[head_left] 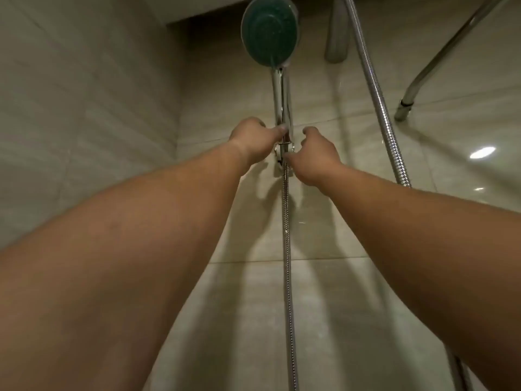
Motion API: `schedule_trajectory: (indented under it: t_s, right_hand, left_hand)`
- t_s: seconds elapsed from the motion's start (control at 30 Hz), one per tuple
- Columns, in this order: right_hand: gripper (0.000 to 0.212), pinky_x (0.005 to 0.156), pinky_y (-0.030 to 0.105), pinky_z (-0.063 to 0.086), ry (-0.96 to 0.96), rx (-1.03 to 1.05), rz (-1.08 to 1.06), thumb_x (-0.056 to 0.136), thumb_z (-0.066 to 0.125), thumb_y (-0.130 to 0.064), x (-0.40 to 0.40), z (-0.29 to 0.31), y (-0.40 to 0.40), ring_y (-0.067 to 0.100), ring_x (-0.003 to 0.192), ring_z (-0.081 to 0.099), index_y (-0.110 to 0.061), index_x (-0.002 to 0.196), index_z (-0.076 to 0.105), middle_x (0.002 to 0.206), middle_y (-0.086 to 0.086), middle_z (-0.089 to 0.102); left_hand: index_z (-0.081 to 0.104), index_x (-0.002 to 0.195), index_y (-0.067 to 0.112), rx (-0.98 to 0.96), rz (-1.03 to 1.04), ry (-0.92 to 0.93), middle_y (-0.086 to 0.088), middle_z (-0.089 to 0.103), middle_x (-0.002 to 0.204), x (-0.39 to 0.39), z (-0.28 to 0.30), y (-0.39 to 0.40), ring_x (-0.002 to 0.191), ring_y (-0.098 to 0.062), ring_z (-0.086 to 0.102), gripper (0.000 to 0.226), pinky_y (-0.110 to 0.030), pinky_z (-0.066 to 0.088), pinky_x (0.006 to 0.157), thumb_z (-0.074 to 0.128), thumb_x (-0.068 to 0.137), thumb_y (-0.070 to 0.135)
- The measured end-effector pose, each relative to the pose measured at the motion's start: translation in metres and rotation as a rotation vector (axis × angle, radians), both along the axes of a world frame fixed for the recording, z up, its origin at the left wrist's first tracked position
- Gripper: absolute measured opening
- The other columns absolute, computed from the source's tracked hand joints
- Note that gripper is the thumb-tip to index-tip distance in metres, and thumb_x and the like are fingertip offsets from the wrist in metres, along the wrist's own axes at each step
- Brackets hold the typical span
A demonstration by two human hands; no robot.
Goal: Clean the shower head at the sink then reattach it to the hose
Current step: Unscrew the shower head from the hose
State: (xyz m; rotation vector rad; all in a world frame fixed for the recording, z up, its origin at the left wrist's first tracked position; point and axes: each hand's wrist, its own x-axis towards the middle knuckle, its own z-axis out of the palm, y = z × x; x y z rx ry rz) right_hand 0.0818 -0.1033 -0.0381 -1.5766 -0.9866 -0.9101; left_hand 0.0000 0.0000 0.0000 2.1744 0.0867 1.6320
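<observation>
The left hand [252,139] was closed around the lower end of the shower head [270,29] handle, thumb pressed against the chrome just above the joint, most likely to brace it against turning. The right hand [315,153] sat just below and beside it, fingertips [290,157] pinched at the nut where the hose [287,249] met the handle; whether they gripped it firmly or only touched it could not be told. That split hold suited twisting the coupling, though which way was not clear. Both forearms stretched upward and forward, nearly straight, converging on the joint. The shower head stood upright in its wall holder [279,153], its green face tilted toward the viewer, high against the tiled wall [84,108]. The hose hung straight down from the joint. A second loop of hose [377,94] ran down at the right.
</observation>
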Motion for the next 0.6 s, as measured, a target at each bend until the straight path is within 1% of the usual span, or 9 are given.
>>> schedule_trajectory:
  t_s: [0.07, 0.13, 0.17, 0.23, 0.3, 0.37, 0.4, 0.53, 0.6]
  right_hand:
    - [0.074, 0.095, 0.04, 0.052, 0.027, 0.01, 0.09, 0.091, 0.067, -0.024, 0.004, 0.008, 0.005, 0.029, 0.119, 0.056, -0.015, 0.152, 0.026, 0.139, 0.008, 0.053]
    - [0.073, 0.096, 0.044, 0.052, 0.015, -0.006, 0.142, 0.09, 0.068, -0.022, 0.008, 0.013, 0.01, 0.028, 0.116, 0.059, -0.018, 0.151, 0.029, 0.136, 0.005, 0.056]
    - [0.068, 0.095, 0.045, 0.053, -0.001, -0.015, 0.147, 0.089, 0.068, -0.022, 0.01, 0.015, 0.014, 0.027, 0.112, 0.06, -0.02, 0.147, 0.034, 0.132, 0.004, 0.06]
    - [0.054, 0.09, 0.045, 0.055, -0.016, -0.011, 0.16, 0.088, 0.068, -0.021, 0.014, 0.02, 0.019, 0.027, 0.105, 0.063, -0.022, 0.137, 0.044, 0.121, 0.004, 0.064]
    - [0.045, 0.082, 0.04, 0.057, -0.016, 0.002, 0.196, 0.089, 0.067, -0.018, 0.018, 0.023, 0.02, 0.025, 0.1, 0.065, -0.022, 0.13, 0.049, 0.115, 0.004, 0.065]
    - [0.045, 0.075, 0.032, 0.055, -0.031, -0.011, 0.207, 0.09, 0.067, -0.016, 0.023, 0.024, 0.02, 0.022, 0.099, 0.063, -0.02, 0.131, 0.049, 0.115, 0.002, 0.062]
    - [0.046, 0.075, 0.03, 0.054, -0.046, -0.027, 0.199, 0.09, 0.067, -0.016, 0.025, 0.024, 0.018, 0.021, 0.099, 0.062, -0.02, 0.132, 0.049, 0.116, 0.001, 0.061]
    - [0.048, 0.09, 0.04, 0.054, -0.086, -0.091, 0.13, 0.088, 0.066, -0.011, 0.03, 0.027, 0.017, 0.024, 0.102, 0.06, -0.022, 0.132, 0.048, 0.121, 0.002, 0.059]
    - [0.045, 0.087, 0.041, 0.054, -0.093, -0.091, 0.088, 0.087, 0.064, -0.009, 0.032, 0.029, 0.018, 0.026, 0.101, 0.06, -0.021, 0.128, 0.048, 0.12, 0.006, 0.059]
  left_hand:
    - [0.049, 0.147, 0.001, -0.047, -0.092, -0.005, -0.013, 0.062, 0.126, 0.007, 0.009, -0.002, 0.119, -0.029, 0.06, 0.068, -0.038, 0.05, 0.103, 0.073, 0.096, 0.039]
    - [0.051, 0.143, 0.003, -0.094, -0.178, -0.011, -0.013, 0.064, 0.12, 0.012, 0.015, -0.004, 0.115, -0.028, 0.064, 0.06, -0.038, 0.054, 0.098, 0.077, 0.095, 0.027]
    - [0.056, 0.135, 0.005, -0.109, -0.217, -0.004, -0.009, 0.067, 0.113, 0.016, 0.018, -0.004, 0.107, -0.023, 0.066, 0.049, -0.033, 0.056, 0.09, 0.077, 0.095, 0.021]
    - [0.062, 0.111, 0.008, -0.122, -0.289, 0.004, -0.003, 0.069, 0.094, 0.024, 0.021, -0.003, 0.085, -0.014, 0.068, 0.021, -0.025, 0.052, 0.071, 0.075, 0.095, 0.013]
    - [0.064, 0.098, 0.009, -0.137, -0.356, 0.002, -0.003, 0.07, 0.086, 0.03, 0.022, -0.002, 0.074, -0.013, 0.068, 0.01, -0.026, 0.051, 0.065, 0.073, 0.095, 0.008]
    - [0.063, 0.101, 0.007, -0.145, -0.395, -0.012, -0.005, 0.069, 0.085, 0.035, 0.021, -0.002, 0.07, -0.013, 0.067, 0.01, -0.023, 0.052, 0.054, 0.071, 0.096, 0.004]
    - [0.063, 0.105, 0.006, -0.137, -0.406, -0.023, -0.005, 0.068, 0.085, 0.036, 0.021, -0.001, 0.069, -0.013, 0.067, 0.012, -0.021, 0.051, 0.051, 0.07, 0.096, 0.004]
    - [0.063, 0.107, 0.005, -0.092, -0.417, -0.04, -0.006, 0.069, 0.087, 0.039, 0.022, 0.005, 0.071, -0.014, 0.07, 0.012, -0.024, 0.055, 0.056, 0.07, 0.097, 0.005]
    - [0.063, 0.103, 0.006, -0.071, -0.406, -0.036, -0.006, 0.069, 0.086, 0.039, 0.023, 0.006, 0.068, -0.012, 0.07, 0.009, -0.022, 0.055, 0.056, 0.07, 0.097, 0.005]
